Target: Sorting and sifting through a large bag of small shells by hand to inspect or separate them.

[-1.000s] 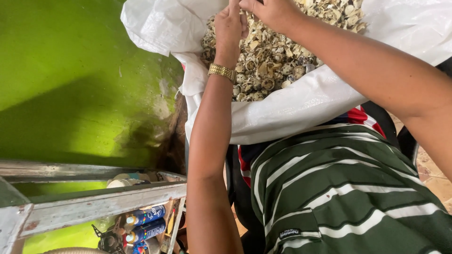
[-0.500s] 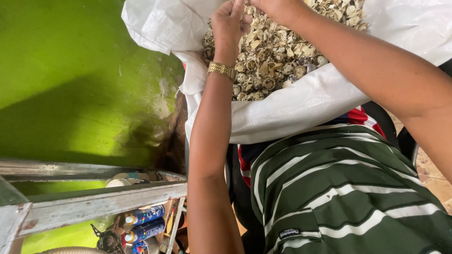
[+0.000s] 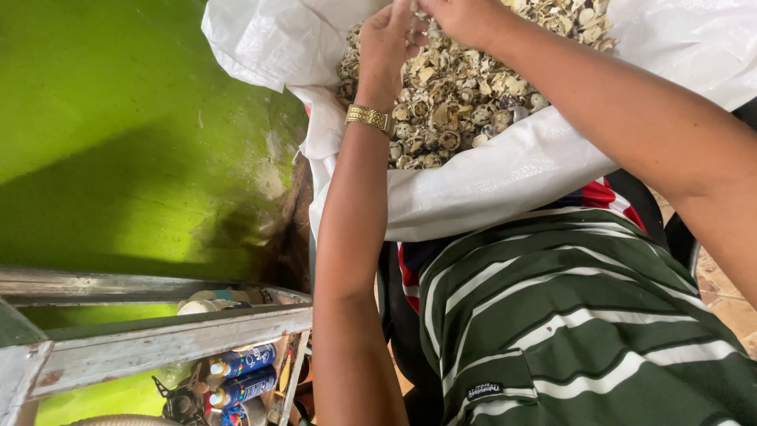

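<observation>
A white woven sack (image 3: 505,177) lies open across my lap, and a heap of small broken, speckled shells (image 3: 465,102) fills it. My left hand (image 3: 386,43), with a gold wristwatch (image 3: 368,117) on the wrist, hovers over the heap's left side with its fingers curled. My right hand (image 3: 465,16) reaches in from the right, and its fingertips meet the left hand's at the top edge of the view. Whatever is between the fingertips is cut off by the frame. I wear a green shirt with white stripes (image 3: 576,331).
A bright green wall (image 3: 134,134) stands at the left, stained near its base. Below it a worn metal frame (image 3: 158,339) runs across, with blue spray cans (image 3: 240,375) and other clutter under it. A tiled floor (image 3: 721,296) shows at the right.
Both hands have shifted slightly upward over the shells; the right hand is now cut off more by the top edge. The sack has not moved.
</observation>
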